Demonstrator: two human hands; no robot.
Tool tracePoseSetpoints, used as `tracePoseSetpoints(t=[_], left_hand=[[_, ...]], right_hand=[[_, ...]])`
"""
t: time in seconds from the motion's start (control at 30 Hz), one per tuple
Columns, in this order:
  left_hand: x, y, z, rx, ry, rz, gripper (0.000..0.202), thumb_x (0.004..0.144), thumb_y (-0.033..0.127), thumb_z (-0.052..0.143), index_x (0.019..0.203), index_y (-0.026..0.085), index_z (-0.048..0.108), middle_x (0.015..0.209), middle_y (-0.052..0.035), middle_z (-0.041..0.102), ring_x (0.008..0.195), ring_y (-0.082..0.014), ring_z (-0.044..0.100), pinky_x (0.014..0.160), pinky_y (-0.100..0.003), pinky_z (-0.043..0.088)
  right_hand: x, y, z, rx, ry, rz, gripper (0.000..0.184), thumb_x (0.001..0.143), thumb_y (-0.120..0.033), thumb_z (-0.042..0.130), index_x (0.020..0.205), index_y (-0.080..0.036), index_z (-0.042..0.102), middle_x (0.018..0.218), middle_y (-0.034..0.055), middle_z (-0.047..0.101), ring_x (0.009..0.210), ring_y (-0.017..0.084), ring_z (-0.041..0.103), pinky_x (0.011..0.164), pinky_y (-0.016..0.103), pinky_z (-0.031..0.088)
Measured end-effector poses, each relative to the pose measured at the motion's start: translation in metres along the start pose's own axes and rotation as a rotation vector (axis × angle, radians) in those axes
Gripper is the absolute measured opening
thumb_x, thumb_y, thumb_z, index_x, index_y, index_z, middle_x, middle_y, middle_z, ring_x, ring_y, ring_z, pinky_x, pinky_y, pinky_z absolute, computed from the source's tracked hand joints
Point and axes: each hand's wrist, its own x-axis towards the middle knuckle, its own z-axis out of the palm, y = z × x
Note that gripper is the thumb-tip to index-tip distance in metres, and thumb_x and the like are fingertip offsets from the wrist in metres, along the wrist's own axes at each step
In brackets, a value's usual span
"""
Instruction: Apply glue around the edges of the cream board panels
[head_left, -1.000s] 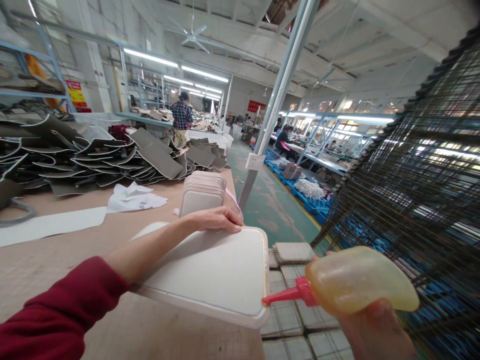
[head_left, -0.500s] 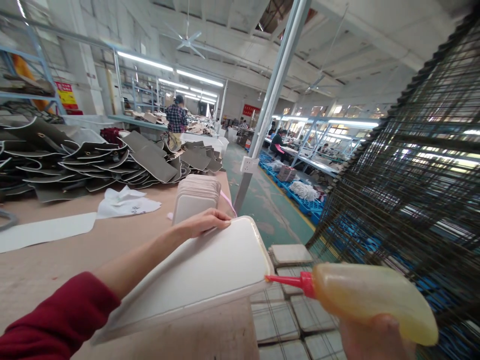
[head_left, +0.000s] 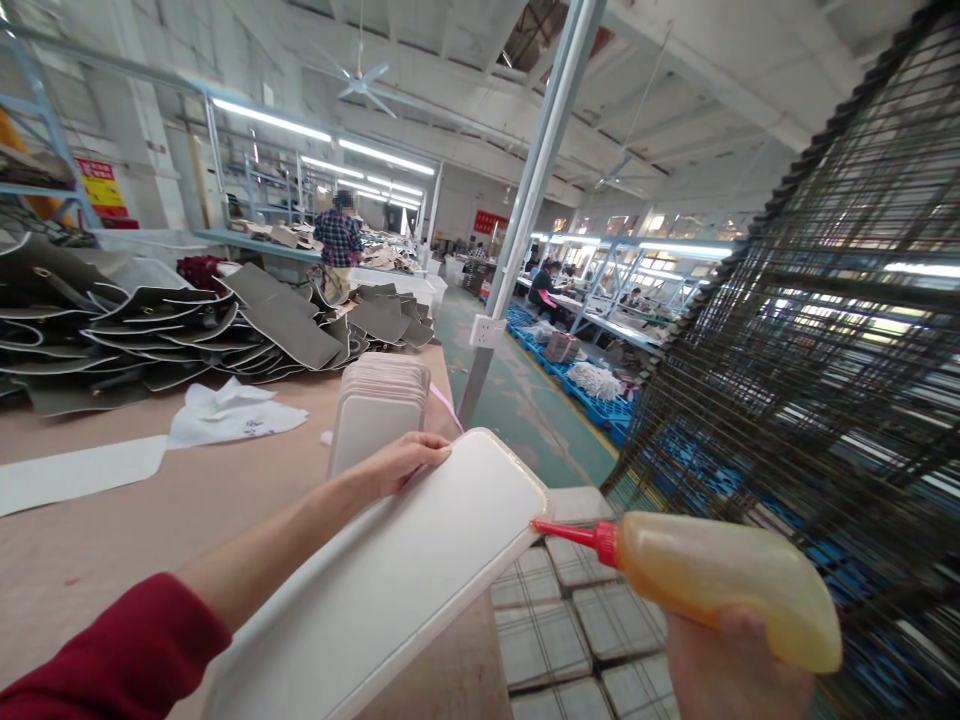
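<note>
My left hand (head_left: pixel 405 458) grips the far edge of a white rounded panel (head_left: pixel 405 570) and holds it tilted off the table, its right side raised. My right hand (head_left: pixel 731 665) is wrapped around a yellowish squeeze bottle (head_left: pixel 724 585) with a red nozzle. The nozzle tip touches the panel's right edge near its upper corner. A stack of similar white panels (head_left: pixel 375 410) stands just beyond my left hand.
Brown table (head_left: pixel 112 530) with a heap of grey leather pieces (head_left: pixel 187 325) and white cloth (head_left: pixel 225 415) at the back. Wire racks (head_left: pixel 810 330) rise at right; flat pieces lie on a low rack (head_left: pixel 570 620) below. Other people work at far benches.
The panel has been tilted up and turned, its right edge lifted. The bottle's nozzle moved from the lower right corner along the edge to the upper right. The view drifted right.
</note>
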Motion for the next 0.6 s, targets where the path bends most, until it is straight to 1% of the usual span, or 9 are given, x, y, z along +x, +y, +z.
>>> tracePoseSetpoints(t=[0.07,0.17,0.27,0.4,0.5,0.6], left_hand=[[0.000,0.000,0.000,0.004,0.003,0.007,0.042,0.050,0.039,0.082,0.079,0.013,0.064,0.069,-0.0022,0.069,0.058,-0.0146,0.061,0.054,-0.025,0.047],[-0.001,0.001,0.001,0.017,0.006,0.013,0.045,0.049,0.042,0.082,0.079,0.014,0.062,0.068,-0.0010,0.067,0.057,-0.0136,0.060,0.053,-0.025,0.046],[-0.001,0.001,0.001,0.016,0.007,0.011,0.048,0.049,0.044,0.082,0.079,0.015,0.060,0.066,0.0005,0.065,0.056,-0.0123,0.058,0.052,-0.024,0.045],[0.001,0.001,0.000,0.011,0.009,0.024,0.048,0.050,0.044,0.081,0.079,0.016,0.055,0.063,0.0027,0.062,0.054,-0.0111,0.056,0.050,-0.023,0.044],[0.002,0.000,-0.001,0.021,0.005,0.015,0.047,0.052,0.043,0.081,0.079,0.017,0.053,0.064,0.0030,0.061,0.055,-0.0112,0.056,0.050,-0.023,0.043],[0.003,0.001,-0.002,0.035,0.000,0.005,0.044,0.055,0.042,0.079,0.080,0.018,0.051,0.064,0.0035,0.060,0.055,-0.0109,0.055,0.050,-0.022,0.043]], right_hand=[[0.002,-0.005,0.006,0.023,0.033,0.058,0.063,0.057,-0.050,0.075,0.113,-0.028,0.058,0.127,-0.0006,0.054,0.127,0.031,0.040,0.111,0.052,0.026],[0.003,-0.008,0.011,0.035,0.044,0.095,0.060,0.055,-0.050,0.076,0.109,-0.027,0.060,0.127,-0.0002,0.055,0.125,0.031,0.042,0.110,0.050,0.029],[0.004,-0.006,0.012,0.050,0.026,0.105,0.064,0.054,-0.049,0.077,0.112,-0.026,0.060,0.129,0.0009,0.053,0.125,0.030,0.043,0.109,0.048,0.032],[0.004,-0.005,0.016,0.021,0.029,0.124,0.067,0.053,-0.050,0.078,0.114,-0.029,0.060,0.128,-0.0012,0.054,0.127,0.028,0.041,0.109,0.042,0.031],[0.004,-0.006,0.020,0.038,-0.003,0.130,0.072,0.051,-0.049,0.079,0.117,-0.030,0.058,0.126,-0.0003,0.054,0.124,0.029,0.044,0.106,0.044,0.036],[0.003,-0.006,0.021,0.048,-0.001,0.128,0.067,0.052,-0.046,0.080,0.112,-0.027,0.060,0.122,0.0014,0.056,0.121,0.027,0.046,0.107,0.043,0.034]])
